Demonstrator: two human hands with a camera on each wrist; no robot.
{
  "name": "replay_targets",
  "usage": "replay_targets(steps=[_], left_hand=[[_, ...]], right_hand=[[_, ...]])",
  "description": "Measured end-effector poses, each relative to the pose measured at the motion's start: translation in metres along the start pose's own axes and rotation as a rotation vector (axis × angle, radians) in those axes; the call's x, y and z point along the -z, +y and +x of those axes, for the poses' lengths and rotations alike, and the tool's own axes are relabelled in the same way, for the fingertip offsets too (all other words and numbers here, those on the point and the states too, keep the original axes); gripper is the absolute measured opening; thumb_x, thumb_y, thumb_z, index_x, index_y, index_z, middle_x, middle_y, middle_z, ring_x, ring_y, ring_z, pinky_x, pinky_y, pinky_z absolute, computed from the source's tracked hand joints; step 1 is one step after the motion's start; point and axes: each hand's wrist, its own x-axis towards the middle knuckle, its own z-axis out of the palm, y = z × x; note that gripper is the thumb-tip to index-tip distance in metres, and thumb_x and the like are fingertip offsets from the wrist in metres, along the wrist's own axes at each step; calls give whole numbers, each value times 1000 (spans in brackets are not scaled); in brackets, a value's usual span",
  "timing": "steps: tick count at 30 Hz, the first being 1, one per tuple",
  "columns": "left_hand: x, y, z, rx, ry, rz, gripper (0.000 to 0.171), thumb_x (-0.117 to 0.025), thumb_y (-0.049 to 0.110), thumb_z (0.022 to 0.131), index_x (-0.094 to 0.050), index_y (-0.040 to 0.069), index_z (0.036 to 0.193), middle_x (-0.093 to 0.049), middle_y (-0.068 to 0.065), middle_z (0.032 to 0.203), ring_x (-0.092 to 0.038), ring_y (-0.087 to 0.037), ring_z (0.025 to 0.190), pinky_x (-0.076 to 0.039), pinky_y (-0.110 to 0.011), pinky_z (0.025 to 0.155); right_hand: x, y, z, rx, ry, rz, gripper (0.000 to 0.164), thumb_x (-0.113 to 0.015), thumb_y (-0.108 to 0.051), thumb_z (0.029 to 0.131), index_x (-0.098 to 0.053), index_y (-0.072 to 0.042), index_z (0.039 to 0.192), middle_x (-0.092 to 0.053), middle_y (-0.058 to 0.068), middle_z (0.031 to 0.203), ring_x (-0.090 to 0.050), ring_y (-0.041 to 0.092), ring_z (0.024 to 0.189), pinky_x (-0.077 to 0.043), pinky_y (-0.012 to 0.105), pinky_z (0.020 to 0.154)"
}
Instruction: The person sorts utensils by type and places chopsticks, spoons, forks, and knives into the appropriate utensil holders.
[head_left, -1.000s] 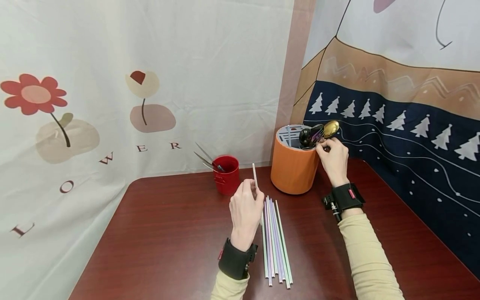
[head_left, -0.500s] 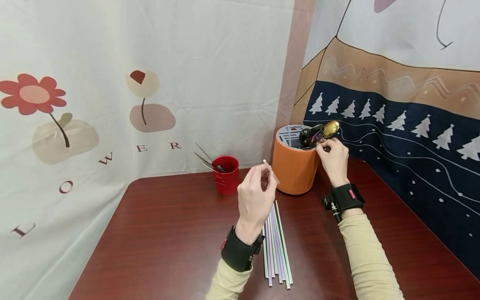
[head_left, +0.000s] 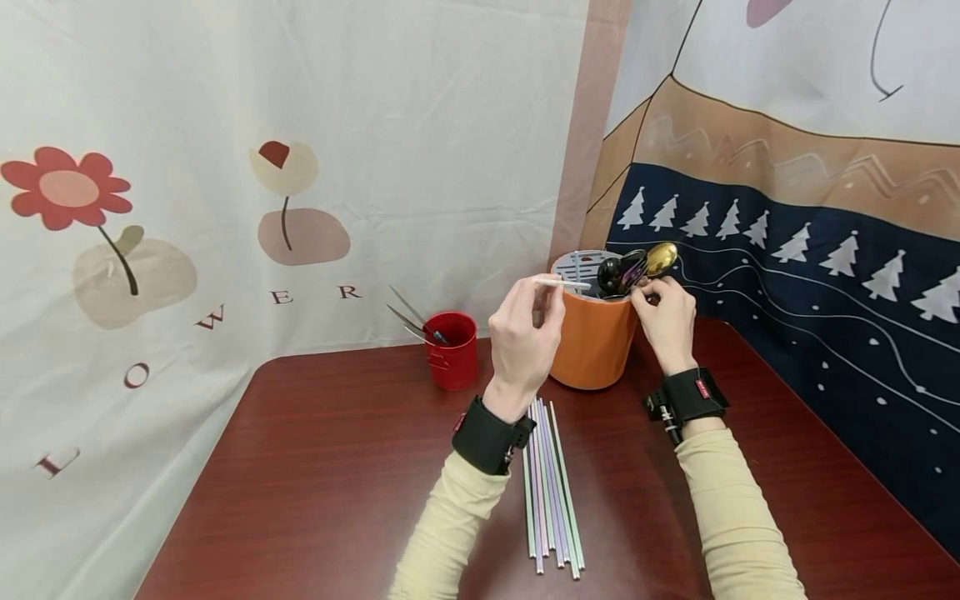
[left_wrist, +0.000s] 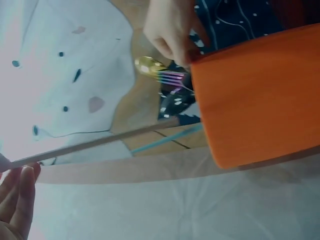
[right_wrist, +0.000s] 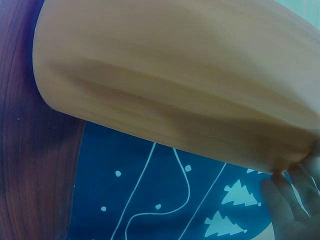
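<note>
My left hand [head_left: 527, 333] pinches a pale chopstick [head_left: 566, 284] by one end between thumb and fingers. The chopstick's free end reaches over the mouth of an orange utensil holder [head_left: 592, 346], overlapping its slotted grey top in the head view. My right hand [head_left: 669, 321] grips the holder's right rim; its fingers [right_wrist: 295, 190] show at that edge in the right wrist view. A gold spoon [head_left: 660, 259], a black spoon [head_left: 609, 275] and a rainbow-coloured fork [left_wrist: 170, 76] stick up from the holder. A light blue stick [left_wrist: 167, 139] also stands in it.
Several pastel chopsticks [head_left: 551, 492] lie in a loose bundle on the dark red table [head_left: 337, 467]. A small red bucket [head_left: 452, 354] with thin metal utensils stands left of the holder. Printed cloths [head_left: 450, 167] hang behind and to the right.
My left hand has risen and moved right toward the holder, and its chopstick has tipped from upright to nearly level, over the holder's mouth. My right hand has stayed at the rim.
</note>
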Motion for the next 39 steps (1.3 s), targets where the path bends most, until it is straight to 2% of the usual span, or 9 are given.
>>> replay_targets(steps=[6,10,14,23,30,34,39], left_hand=[[-18,-17,8,-1,-78,28,9,-62,6,90,-63,1,98,-69,-10,89,-64,-14,70,-53,-18,68],[-31,-23,11,38,-154,50,12,-58,9,93,-63,1,101,-68,-9,92,-68,-14,75,-53,-15,70],[-41,-25,10,85,-230,110,15,-56,10,94,-63,3,105,-67,-7,94,-68,-14,79,-53,-16,70],[-45,-32,1,185,-348,211,23,-51,16,97,-64,5,114,-68,-5,94,-67,-13,81,-53,-22,69],[-39,-40,-18,228,-414,238,21,-53,18,96,-64,6,110,-69,-4,92,-66,-15,77,-53,-25,67],[-34,-43,-39,266,-449,231,18,-55,17,95,-63,7,107,-71,-4,92,-66,-15,74,-52,-23,63],[-27,-46,-64,350,-489,213,16,-56,17,95,-63,8,106,-72,-5,93,-67,-15,74,-52,-25,64]], right_hand=[[0,1,0,4,4,4,22,-60,-16,87,-71,1,78,-67,15,90,-61,36,85,-47,46,76],[1,1,0,7,5,-1,22,-60,-16,87,-71,1,78,-67,15,90,-61,36,84,-46,47,76],[1,1,-1,1,2,2,22,-60,-16,87,-70,1,78,-66,15,90,-61,36,85,-46,47,76],[0,2,-2,4,7,3,22,-61,-16,86,-70,2,77,-67,15,89,-62,36,85,-47,47,77],[-1,3,-1,12,15,9,22,-61,-17,86,-70,1,77,-67,14,89,-62,36,84,-47,46,75],[-2,3,-1,12,12,12,21,-62,-17,86,-71,0,77,-67,14,88,-62,36,84,-47,46,75],[-1,2,0,18,13,14,21,-61,-16,85,-70,1,77,-67,14,90,-62,36,84,-47,46,76]])
